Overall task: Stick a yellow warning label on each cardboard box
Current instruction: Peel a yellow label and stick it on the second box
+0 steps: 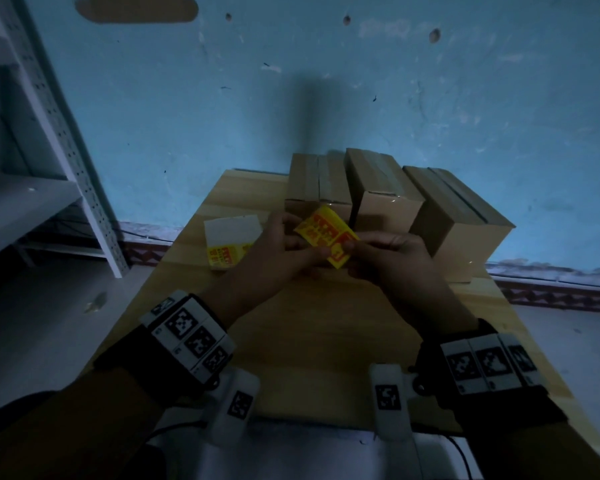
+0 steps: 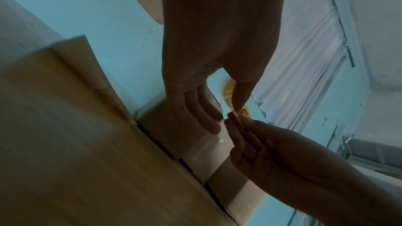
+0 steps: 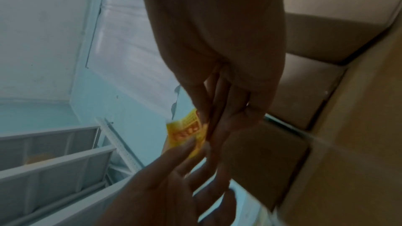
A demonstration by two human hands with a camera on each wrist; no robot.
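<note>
Both hands hold one yellow warning label (image 1: 326,237) with red print above the wooden table (image 1: 291,341), in front of the boxes. My left hand (image 1: 284,247) pinches its left part and my right hand (image 1: 388,258) pinches its lower right corner. In the left wrist view the label (image 2: 229,92) shows edge-on beside the left thumb; in the right wrist view the label (image 3: 185,130) sits between both hands' fingertips. Three taped cardboard boxes stand at the table's far end: left (image 1: 317,185), middle (image 1: 381,192), right (image 1: 461,220).
A stack of label sheets (image 1: 231,240), white backing on top and yellow print showing below, lies on the table left of the hands. A grey metal shelf rack (image 1: 49,168) stands to the left. A blue wall (image 1: 326,81) is behind the boxes.
</note>
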